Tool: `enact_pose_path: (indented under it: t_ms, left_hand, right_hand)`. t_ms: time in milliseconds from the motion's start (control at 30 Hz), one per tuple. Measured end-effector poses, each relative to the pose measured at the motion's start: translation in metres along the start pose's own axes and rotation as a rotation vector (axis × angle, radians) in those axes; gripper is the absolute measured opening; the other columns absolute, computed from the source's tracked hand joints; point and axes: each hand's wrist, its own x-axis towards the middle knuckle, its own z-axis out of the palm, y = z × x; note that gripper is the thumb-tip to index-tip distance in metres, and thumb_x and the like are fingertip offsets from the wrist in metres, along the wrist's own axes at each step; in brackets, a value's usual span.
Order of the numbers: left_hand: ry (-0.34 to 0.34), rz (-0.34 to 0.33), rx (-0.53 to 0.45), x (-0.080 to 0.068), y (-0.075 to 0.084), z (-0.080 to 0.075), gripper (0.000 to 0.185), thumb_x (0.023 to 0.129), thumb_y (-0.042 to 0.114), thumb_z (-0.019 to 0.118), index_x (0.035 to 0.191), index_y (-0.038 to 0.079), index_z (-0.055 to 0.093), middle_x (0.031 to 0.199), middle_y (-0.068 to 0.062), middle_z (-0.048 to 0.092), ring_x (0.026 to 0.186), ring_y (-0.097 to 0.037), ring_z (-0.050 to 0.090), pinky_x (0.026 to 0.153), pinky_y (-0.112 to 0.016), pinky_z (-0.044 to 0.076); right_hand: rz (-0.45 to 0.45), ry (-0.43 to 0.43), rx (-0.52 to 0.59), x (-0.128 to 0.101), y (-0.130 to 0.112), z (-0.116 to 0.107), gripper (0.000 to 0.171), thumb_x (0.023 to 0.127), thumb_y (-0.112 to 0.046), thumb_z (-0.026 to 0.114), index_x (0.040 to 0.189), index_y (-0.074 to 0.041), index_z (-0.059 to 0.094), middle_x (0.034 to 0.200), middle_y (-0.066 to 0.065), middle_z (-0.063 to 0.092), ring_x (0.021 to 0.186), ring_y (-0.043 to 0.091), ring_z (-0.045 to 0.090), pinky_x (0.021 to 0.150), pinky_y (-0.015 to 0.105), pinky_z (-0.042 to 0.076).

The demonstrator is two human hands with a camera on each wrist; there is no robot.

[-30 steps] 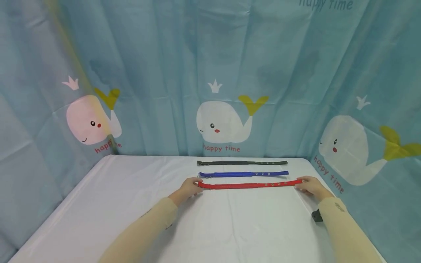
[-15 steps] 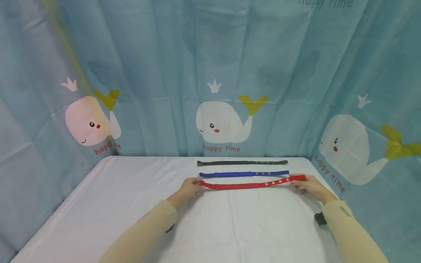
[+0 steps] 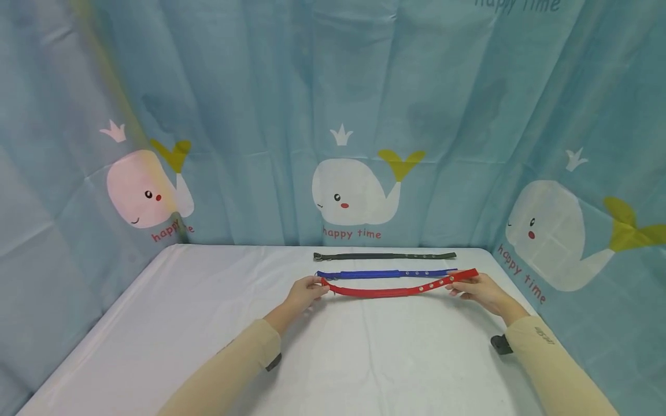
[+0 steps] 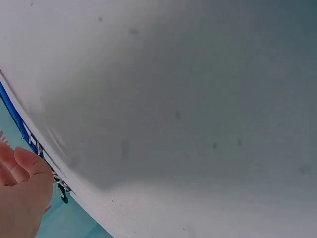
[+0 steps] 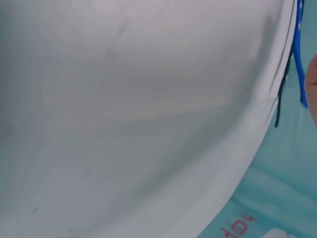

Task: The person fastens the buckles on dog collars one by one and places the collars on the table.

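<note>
A red pet collar [image 3: 374, 293] with metal eyelets sags between my two hands in the head view, its ends higher than its middle. My left hand [image 3: 303, 293] pinches its left end, partly covering the hardware there. Near the eyelets, my right hand [image 3: 485, 290] holds the other end, and the tip sticks out past the fingers. Just behind lies a blue collar [image 3: 369, 275], with a dark collar [image 3: 369, 256] farther back, both stretched out straight. The left wrist view catches part of my left hand [image 4: 25, 193]; only a sliver of my right hand [image 5: 312, 89] enters the right wrist view.
A white cloth covers the table [image 3: 333, 358]. Around its back and sides hangs a blue curtain [image 3: 250, 190] printed with whales. Dark wrist devices [image 3: 501, 345] show at the sleeves.
The red collar's ends have risen and drawn closer together, so it now bows downward. My right hand has shifted its hold inward from the tip, and my left hand has moved slightly right.
</note>
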Motion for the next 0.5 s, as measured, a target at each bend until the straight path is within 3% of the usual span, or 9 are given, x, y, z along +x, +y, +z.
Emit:
enact_pose_path:
  t_ms: [300, 500]
  left_hand:
    - [0.023, 0.002, -0.04, -0.006, 0.005, -0.002, 0.039, 0.091, 0.018, 0.069, 0.125, 0.003, 0.059, 0.098, -0.008, 0.067, 0.088, -0.021, 0.062, 0.082, -0.039, 0.049]
    - [-0.001, 0.041, -0.072, -0.011, 0.008, -0.005, 0.038, 0.092, 0.026, 0.068, 0.122, 0.004, 0.06, 0.1, -0.006, 0.067, 0.094, -0.022, 0.061, 0.085, -0.042, 0.048]
  right_hand:
    - [-0.045, -0.03, 0.02, 0.0, -0.008, 0.012, 0.049, 0.096, -0.017, 0.063, 0.129, 0.016, 0.048, 0.097, 0.009, 0.072, 0.085, 0.017, 0.066, 0.078, 0.029, 0.052]
    - [-0.076, -0.037, 0.007, -0.002, -0.016, 0.016, 0.054, 0.098, -0.02, 0.06, 0.134, 0.016, 0.042, 0.102, 0.012, 0.07, 0.089, 0.018, 0.066, 0.08, 0.029, 0.053]
